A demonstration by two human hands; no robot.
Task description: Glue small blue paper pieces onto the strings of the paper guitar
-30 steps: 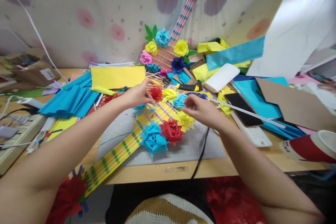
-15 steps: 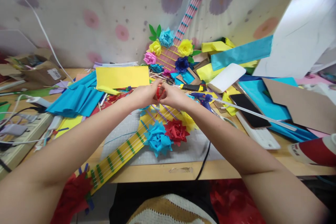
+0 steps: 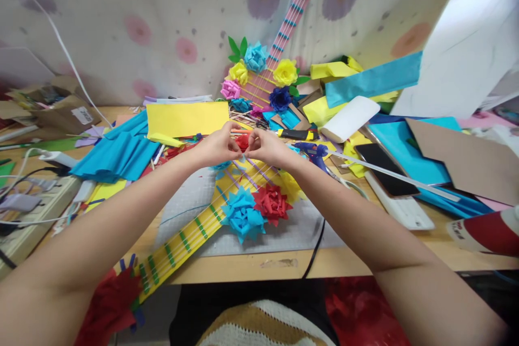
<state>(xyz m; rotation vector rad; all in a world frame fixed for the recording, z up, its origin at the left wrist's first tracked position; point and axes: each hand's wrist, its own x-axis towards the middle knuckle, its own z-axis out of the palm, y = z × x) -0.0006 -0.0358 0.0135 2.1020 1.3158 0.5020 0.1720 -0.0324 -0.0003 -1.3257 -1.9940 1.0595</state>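
My left hand (image 3: 222, 146) and my right hand (image 3: 264, 147) hover close together over the body of a yellow paper guitar (image 3: 182, 243), each with thumb and fingers pinched. Whatever lies between the fingertips is too small to make out. A bit of red paper (image 3: 242, 143) shows in the gap just behind them. Below, a blue paper flower (image 3: 244, 213) and a red paper flower (image 3: 272, 204) sit on the guitar. Its neck, with green bands and pale strings, slants to the lower left past the table edge.
Right of my hands lie a blue glue gun (image 3: 312, 150), a yellow-black cutter (image 3: 298, 134) and a phone (image 3: 385, 170). A pink paper guitar (image 3: 284, 38) leans at the back. Blue crepe paper (image 3: 117, 151) and a power strip (image 3: 40, 211) are left; a red-white cup (image 3: 486, 231) lies right.
My hands, which were touching around something red, have drawn slightly apart, opening a gap between them. The guitar has stayed in place.
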